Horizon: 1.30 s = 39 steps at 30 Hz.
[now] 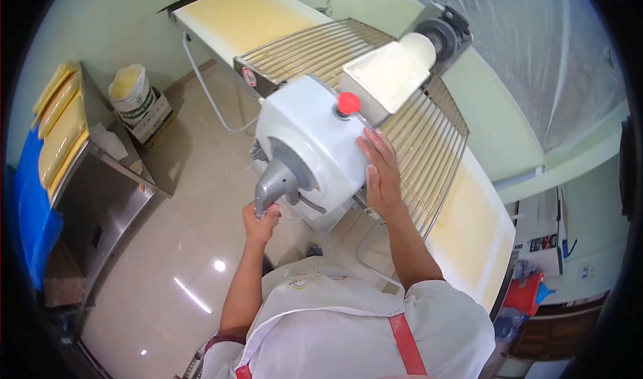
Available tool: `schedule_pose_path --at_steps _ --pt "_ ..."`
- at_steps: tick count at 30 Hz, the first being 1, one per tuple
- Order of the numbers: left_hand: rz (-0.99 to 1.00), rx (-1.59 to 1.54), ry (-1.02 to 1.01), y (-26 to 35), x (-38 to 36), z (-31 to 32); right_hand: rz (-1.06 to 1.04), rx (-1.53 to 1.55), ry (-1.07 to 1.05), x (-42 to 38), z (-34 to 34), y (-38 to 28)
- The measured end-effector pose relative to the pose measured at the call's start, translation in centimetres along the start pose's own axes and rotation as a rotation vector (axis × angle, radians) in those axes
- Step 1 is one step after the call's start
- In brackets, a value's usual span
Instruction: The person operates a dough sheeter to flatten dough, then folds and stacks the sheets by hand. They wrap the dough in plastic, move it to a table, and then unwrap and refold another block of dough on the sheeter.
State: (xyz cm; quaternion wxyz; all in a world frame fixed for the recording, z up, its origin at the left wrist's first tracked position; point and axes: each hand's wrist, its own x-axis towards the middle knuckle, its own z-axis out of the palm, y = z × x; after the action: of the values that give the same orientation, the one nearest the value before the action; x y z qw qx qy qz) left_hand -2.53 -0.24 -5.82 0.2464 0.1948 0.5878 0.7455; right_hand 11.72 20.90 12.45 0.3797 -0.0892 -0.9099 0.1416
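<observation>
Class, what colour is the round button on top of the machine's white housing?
Red. The button shows best in the head view, just above the right hand.

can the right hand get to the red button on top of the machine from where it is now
Probably yes. The right hand rests flat on the white machine housing, and the red button sits just beyond its fingertips on the same housing, with nothing between them.

the machine housing (pixel 308 144) looks like smooth, glossy white painted metal, its button (pixel 348 103) shiny red plastic. the lever (pixel 271 186) is dull grey cast metal, gripped by the left hand (pixel 260 223); the right hand (pixel 380 171) lies flat on the housing. the guard grille (pixel 429 138) is bright metal wire. the belt (pixel 469 225) looks like matt cream cloth. the floor (pixel 181 245) is glossy tile.
</observation>
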Motion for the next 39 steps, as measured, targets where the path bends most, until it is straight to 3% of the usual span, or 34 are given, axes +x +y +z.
schedule_pose_path --at_steps 2,19,22,25,27,31,39 --pt "0.005 0.022 -0.004 -0.3 0.1 0.0 0.052 0.009 0.122 -1.8 0.6 0.3" --pt "0.062 0.143 0.028 1.2 0.0 1.0 0.187 0.402 0.254 -2.5 0.5 2.2" --pt "0.064 0.152 0.014 1.1 0.0 0.9 0.391 0.672 0.259 -3.3 1.2 2.1" --pt "0.055 0.15 -0.01 0.2 0.2 0.4 0.458 0.705 0.287 -4.0 2.4 3.1" --pt "0.052 0.18 -0.023 0.4 0.0 0.2 0.381 0.619 0.375 -4.9 3.9 4.7" --pt "-0.021 0.081 0.01 0.1 -0.3 0.2 0.573 0.63 0.433 -5.9 5.0 6.5" --pt "-0.064 0.203 -0.003 1.6 0.0 0.3 0.645 0.728 0.445 -4.4 4.4 4.4"
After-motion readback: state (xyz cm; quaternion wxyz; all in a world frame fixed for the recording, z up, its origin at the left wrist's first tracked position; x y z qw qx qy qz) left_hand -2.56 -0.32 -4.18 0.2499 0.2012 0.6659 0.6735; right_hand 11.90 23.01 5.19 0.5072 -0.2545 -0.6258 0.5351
